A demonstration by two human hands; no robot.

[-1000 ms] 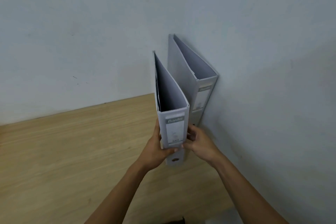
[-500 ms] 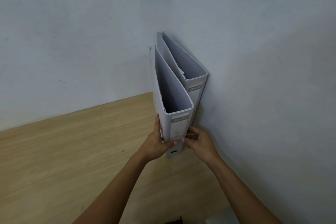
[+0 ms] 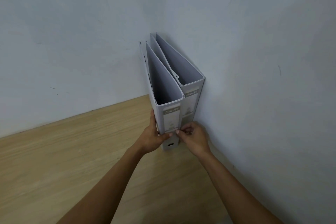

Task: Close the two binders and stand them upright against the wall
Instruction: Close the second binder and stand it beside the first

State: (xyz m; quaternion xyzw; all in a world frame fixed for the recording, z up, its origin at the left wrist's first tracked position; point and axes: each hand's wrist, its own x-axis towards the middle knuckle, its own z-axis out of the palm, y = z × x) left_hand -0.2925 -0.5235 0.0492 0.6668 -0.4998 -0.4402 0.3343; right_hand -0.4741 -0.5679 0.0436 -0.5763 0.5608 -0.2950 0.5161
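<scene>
Two grey lever-arch binders stand upright side by side in the corner where two walls meet. The far binder [image 3: 190, 100] rests against the right wall [image 3: 263, 96]. The near binder [image 3: 163, 82] stands pressed against its left side, spine toward me. My left hand [image 3: 154, 136] grips the near binder's left cover and lower spine. My right hand [image 3: 192, 137] pinches the spine's right edge, fingers curled between the two binders.
A light wooden tabletop [image 3: 72, 160] stretches left and toward me from the binders. A pale back wall [image 3: 72, 42] closes off the far side. The binders fill the corner.
The near binder has been pushed right, from apart and tilted to flush against the far binder. Both hands stayed on its spine.
</scene>
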